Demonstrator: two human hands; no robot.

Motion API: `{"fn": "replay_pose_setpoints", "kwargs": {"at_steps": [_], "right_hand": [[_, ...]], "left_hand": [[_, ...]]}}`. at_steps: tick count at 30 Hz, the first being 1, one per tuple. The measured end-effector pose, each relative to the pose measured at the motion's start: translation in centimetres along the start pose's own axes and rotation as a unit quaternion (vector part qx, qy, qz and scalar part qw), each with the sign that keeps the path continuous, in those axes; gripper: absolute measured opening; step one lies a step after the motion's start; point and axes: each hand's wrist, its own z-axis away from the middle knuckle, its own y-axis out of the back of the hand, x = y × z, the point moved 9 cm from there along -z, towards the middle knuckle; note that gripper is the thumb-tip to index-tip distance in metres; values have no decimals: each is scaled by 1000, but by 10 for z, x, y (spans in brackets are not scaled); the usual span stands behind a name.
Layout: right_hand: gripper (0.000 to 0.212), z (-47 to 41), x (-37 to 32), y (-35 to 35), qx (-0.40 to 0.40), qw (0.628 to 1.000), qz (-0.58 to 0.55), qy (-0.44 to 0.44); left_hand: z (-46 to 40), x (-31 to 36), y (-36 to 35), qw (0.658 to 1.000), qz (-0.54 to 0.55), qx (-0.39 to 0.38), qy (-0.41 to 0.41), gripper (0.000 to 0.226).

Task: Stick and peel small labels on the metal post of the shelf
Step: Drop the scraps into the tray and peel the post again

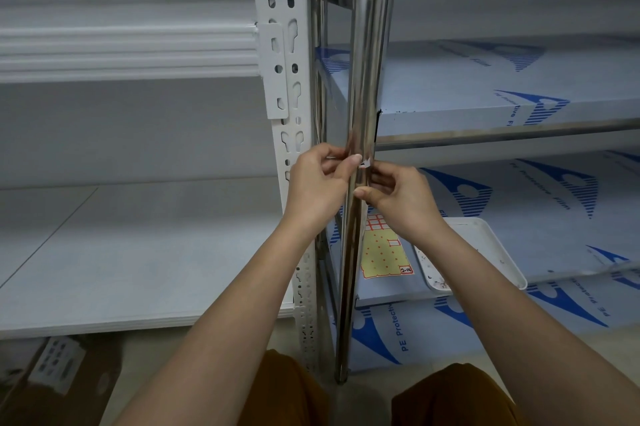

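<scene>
Hands | left (320, 183) and right (398, 197) pinch label (365, 162) | on post (369, 55)

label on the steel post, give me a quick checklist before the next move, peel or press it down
1. Label at the metal post: ok, a small white piece sits at its front.
2. Label fully stuck or lifted: cannot tell, too small.
3. Left hand placed: ok, fingers curled, thumb tip beside the label.
4. Right hand steadying: ok, thumb pressed on the post below the label.
5. Label sheet available: ok, lies on the shelf behind the post.
6. White tray nearby: ok, beside the sheet.
</scene>
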Motion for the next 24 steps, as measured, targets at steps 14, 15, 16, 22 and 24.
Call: {"fn": "replay_pose_setpoints", "kwargs": {"at_steps": [14, 15, 16, 22, 24], "right_hand": [[40, 0, 1, 0, -1, 1000, -14, -1], [40, 0, 1, 0, 0, 1000, -13, -2], [40, 0, 1, 0, 1, 1000, -11, -2], [40, -1, 2, -1, 1, 1000, -2, 0], [40, -1, 2, -1, 0, 1000, -1, -1]], "left_hand": [[-1, -9, -1, 999, 10, -8, 30, 26], [-2, -8, -1, 1000, 2, -6, 27, 26], [-3, -9, -1, 1000, -6, -4, 26, 25], [-4, -4, 0, 999, -28, 8, 13, 30], [-3, -2, 0, 999, -34, 8, 8, 30]]}}
